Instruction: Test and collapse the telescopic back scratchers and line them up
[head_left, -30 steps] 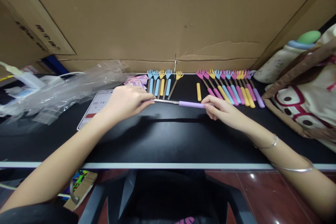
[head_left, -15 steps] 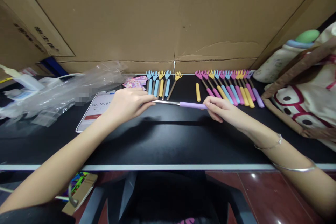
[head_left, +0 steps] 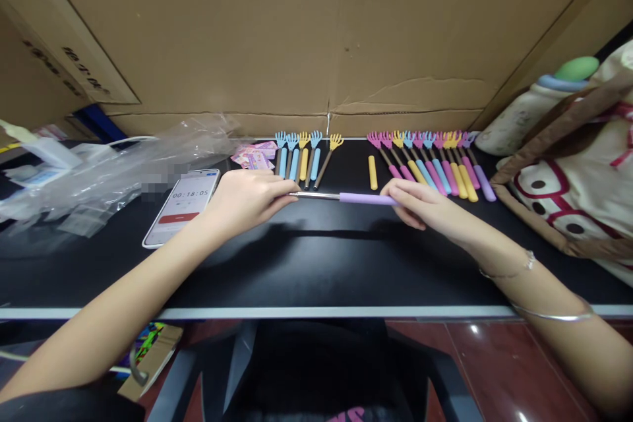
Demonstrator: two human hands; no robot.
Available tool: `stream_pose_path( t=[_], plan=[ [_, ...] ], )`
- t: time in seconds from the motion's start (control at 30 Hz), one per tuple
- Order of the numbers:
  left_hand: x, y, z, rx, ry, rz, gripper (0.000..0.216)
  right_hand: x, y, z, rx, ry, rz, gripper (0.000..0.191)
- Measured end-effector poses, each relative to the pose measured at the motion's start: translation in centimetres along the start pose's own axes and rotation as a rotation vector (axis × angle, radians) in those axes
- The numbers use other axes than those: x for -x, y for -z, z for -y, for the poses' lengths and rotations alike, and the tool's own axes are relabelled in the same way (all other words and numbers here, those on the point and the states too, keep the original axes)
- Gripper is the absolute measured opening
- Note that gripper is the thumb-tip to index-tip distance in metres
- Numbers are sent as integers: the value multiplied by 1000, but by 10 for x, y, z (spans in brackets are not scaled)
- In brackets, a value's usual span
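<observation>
While I followed the head view from a distance, the nearest thing I logged was the pale front edge [head_left: 346, 312] of the black desk [head_left: 336, 277]. Beyond it, the two hands were well apart, with a stick [head_left: 340, 197] stretched between them. Left hand [head_left: 252, 194]: fingertips pinched on the metal rod [head_left: 316, 196]; I could not tell what, if anything, sat at the tip inside the fingers. Right hand [head_left: 415, 202]: thumb and fingers closed on the outer end of the purple handle [head_left: 363, 198].

Key relation: long axis ran side to side, almost level, right end slightly nearer me. Neither hand was the nearer; each had its own end. A shadow [head_left: 341, 233] showed below, so I judged the stick clear of the desk.

Left of the left hand lay a phone [head_left: 180, 211], timer on screen. Behind the right hand, a loose yellow handle [head_left: 372, 173] lay left of a row of back scratchers [head_left: 468, 183]. Farthest off stood cardboard [head_left: 336, 33].
</observation>
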State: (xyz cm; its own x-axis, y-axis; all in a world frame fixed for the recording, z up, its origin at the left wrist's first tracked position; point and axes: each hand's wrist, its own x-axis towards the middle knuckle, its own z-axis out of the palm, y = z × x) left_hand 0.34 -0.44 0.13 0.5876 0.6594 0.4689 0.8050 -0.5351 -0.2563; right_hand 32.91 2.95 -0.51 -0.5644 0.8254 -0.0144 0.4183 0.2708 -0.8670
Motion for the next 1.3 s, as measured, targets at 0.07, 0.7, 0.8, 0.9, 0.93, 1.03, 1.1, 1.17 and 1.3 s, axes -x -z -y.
stream_pose_path(
  t=[0.07,0.7,0.8,0.9,0.93,1.03,1.1,1.17,1.3],
  plan=[
    [0,2,-1,28,26,44,33,4,6,5,110,20,-16,40],
    [0,4,1,116,89,86,34,7,10,5,473,145,-24,29],
    [1,2,3,97,92,62,34,4,5,0,381,128,-45,31],
    [1,0,4,78,100,59,34,-1,-1,-7,242,105,-63,36],
    [1,0,4,75,99,54,34,-3,-2,-9,201,100,-64,37],
    [0,-2,3,74,101,42,34,-7,-5,-14,118,87,-59,43],
    [0,-4,3,81,102,45,35,-8,-6,-15,93,77,-40,45],
    [0,-5,3,100,101,58,35,-7,-6,-15,82,65,-7,47],
    [0,-8,3,145,101,78,35,-6,-6,-13,37,38,45,47]
  ],
)
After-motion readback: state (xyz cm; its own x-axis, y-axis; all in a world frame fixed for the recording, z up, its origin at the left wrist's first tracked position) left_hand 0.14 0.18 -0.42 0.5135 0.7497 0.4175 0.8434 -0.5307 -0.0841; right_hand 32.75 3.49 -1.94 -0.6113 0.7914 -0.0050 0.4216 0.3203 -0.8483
